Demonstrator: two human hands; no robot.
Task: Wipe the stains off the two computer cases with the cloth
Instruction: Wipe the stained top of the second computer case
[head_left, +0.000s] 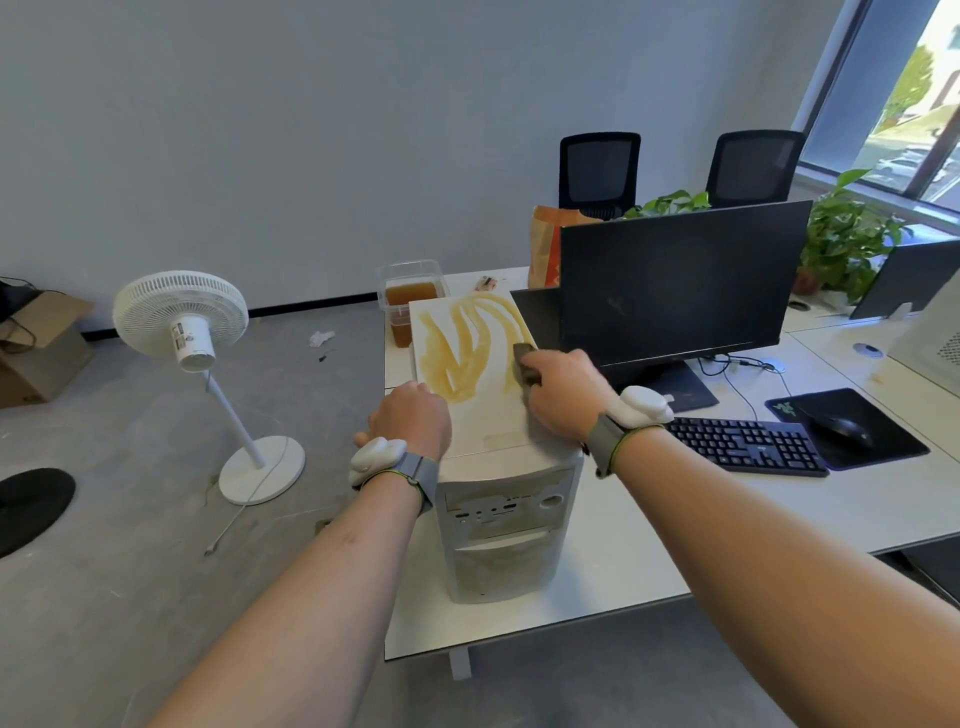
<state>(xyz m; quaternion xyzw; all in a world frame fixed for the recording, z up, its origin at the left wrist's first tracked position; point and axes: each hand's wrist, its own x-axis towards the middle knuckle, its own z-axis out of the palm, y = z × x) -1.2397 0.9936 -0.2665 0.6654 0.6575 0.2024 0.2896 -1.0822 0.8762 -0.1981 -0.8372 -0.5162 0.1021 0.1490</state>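
Observation:
A white computer case (506, 519) stands upright on the desk's left end, its top panel smeared with yellow-brown stains (457, 353). My right hand (563, 392) grips a dark grey cloth (524, 361) and presses it on the right side of the top panel, beside the smears. My left hand (413, 418) rests on the near left edge of the case top, its fingers hidden over the side. A second white case (935, 338) stands at the far right edge of the view, only partly visible.
A black monitor (675, 291) stands just right of the case, with a keyboard (748, 444) and mouse (844, 431) on a mat. A tub of brown liquid (410, 304) sits behind the case. A white fan (192, 322) stands on the floor at left.

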